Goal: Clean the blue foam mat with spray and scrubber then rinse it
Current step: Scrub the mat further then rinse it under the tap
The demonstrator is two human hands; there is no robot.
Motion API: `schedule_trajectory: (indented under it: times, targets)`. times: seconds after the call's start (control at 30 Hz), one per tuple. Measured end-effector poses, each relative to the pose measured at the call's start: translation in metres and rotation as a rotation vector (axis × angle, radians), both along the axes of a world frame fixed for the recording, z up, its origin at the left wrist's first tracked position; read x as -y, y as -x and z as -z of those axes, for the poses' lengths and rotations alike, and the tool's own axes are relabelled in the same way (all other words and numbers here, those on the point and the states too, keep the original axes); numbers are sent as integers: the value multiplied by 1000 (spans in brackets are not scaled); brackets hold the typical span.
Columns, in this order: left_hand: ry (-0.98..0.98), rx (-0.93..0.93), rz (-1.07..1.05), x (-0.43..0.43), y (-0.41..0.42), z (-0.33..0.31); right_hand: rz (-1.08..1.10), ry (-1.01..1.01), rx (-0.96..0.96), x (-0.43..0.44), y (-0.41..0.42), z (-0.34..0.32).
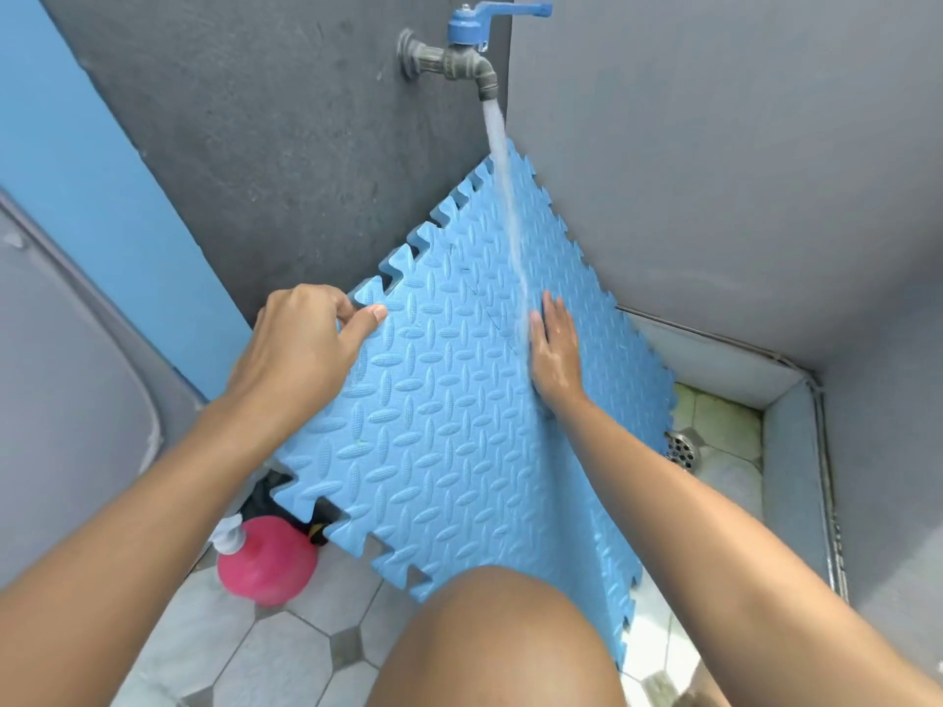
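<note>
The blue foam mat [449,426], with a raised diamond pattern and jigsaw edges, stands tilted in the corner under a wall tap [459,58]. Water [502,186] runs from the tap down the mat's face. My left hand [301,339] grips the mat's left jigsaw edge, thumb on the front. My right hand [553,349] lies flat and wet on the mat where the stream lands, fingers straight. A pink spray bottle [268,558] with a white nozzle stands on the floor under the mat's lower left corner. No scrubber shows.
Grey walls meet in the corner behind the mat. A low tiled wash basin with a metal floor drain [684,449] lies to the right. My knee [500,640] is in front. A dark object [265,494] sits behind the bottle. A blue wall stands left.
</note>
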State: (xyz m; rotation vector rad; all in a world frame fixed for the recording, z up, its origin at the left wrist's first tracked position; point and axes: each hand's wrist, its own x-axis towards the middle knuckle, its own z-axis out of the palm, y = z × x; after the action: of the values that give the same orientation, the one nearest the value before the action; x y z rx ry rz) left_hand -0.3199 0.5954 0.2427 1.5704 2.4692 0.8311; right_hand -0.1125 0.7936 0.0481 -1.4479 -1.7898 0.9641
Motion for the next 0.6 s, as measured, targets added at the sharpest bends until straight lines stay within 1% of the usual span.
schedule_trajectory:
  times: [0.1, 0.17, 0.2, 0.23, 0.27, 0.3, 0.37, 0.4, 0.5, 0.6]
  targets:
    - [10, -6, 1, 1, -2, -1, 78, 187, 161, 13, -52, 44]
    - [18, -5, 0, 1, -4, -3, 48, 318, 307, 1, -71, 36]
    - [21, 0, -7, 1, -4, -4, 10, 366, 359, -7, -72, 21]
    - [23, 5, -13, 1, -4, -4, -10, 400, 364, -17, -70, -1]
    - [26, 10, -18, 1, -5, -5, -4, 413, 314, -27, -65, -25]
    - [31, 14, -18, 2, -5, -5, 8, 400, 220, -33, -57, -53]
    - [41, 33, -21, 4, -5, -7, -11, 302, -6, -43, -37, -118]
    - [42, 46, -21, 6, -7, -8, -45, 234, -71, -48, -25, -151]
    - [27, 63, -11, 6, -10, -11, -140, 91, -155, -55, 13, -240]
    - [15, 48, 8, 8, -9, -12, -178, 5, -218, -56, 48, -294]
